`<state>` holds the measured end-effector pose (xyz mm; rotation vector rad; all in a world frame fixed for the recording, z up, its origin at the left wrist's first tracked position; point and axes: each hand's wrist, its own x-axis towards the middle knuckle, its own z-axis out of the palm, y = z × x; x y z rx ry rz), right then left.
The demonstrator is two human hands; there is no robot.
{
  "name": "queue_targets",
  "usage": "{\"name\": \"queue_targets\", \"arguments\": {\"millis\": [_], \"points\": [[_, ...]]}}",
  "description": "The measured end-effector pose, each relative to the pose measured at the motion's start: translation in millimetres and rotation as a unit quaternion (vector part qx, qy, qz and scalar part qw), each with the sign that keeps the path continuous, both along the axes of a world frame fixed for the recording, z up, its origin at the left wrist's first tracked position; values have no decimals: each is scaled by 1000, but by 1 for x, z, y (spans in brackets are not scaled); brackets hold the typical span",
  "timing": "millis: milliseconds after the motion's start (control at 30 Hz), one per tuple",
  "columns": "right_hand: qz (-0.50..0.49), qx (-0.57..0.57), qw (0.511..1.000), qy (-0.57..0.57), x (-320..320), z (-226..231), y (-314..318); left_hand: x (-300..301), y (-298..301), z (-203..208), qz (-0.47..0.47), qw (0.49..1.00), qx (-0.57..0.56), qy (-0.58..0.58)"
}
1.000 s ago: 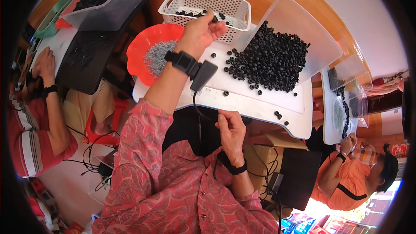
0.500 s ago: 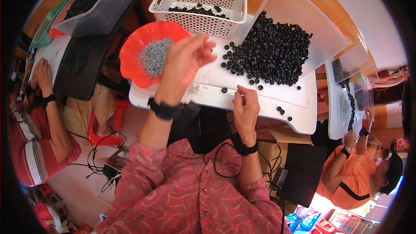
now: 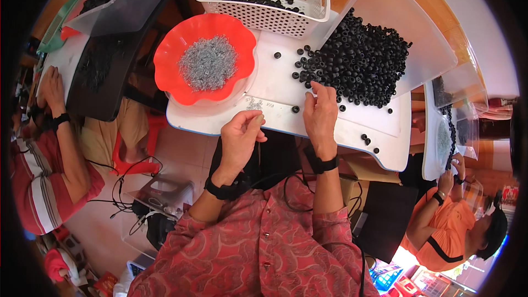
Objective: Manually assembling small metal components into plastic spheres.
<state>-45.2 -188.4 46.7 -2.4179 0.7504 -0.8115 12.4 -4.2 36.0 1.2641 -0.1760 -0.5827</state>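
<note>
My left hand [image 3: 240,140] is at the table's front edge, thumb and fingertips pinched together; whatever is between them is too small to make out. My right hand [image 3: 322,118] reaches over the table with its fingers extended, their tips at the near left edge of a heap of small black round pieces with holes [image 3: 366,60]. One black piece [image 3: 295,109] lies alone left of that hand. A red wavy-rimmed dish [image 3: 168,58] on the left holds a pile of tiny silvery pieces [image 3: 208,63]. A few similar bits [image 3: 254,103] lie on the table near my left hand.
The heap spills from a tipped clear plastic bin [image 3: 423,60]. Behind stands a white perforated basket [image 3: 267,19] with more black pieces. Several loose ones [image 3: 366,140] lie near the table's right corner. Co-workers sit at tables left [image 3: 55,170] and right [image 3: 440,225].
My left hand has come down from beside the red dish to the table's front edge. My right hand has moved forward to the black heap. The view has shifted slightly.
</note>
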Motion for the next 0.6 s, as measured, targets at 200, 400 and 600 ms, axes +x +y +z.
{"name": "queue_targets", "arguments": {"millis": [200,400,600], "points": [[-17,-64,998,20,7,-11,-3,3,-5,-2,-16,997,63,-50],[-22,-55,998,4,10,-17,-6,0,-2,-2,-23,993,86,-82],[-15,14,999,-47,-2,-4,9,-7,-3,-4,-44,998,40,-30]]}}
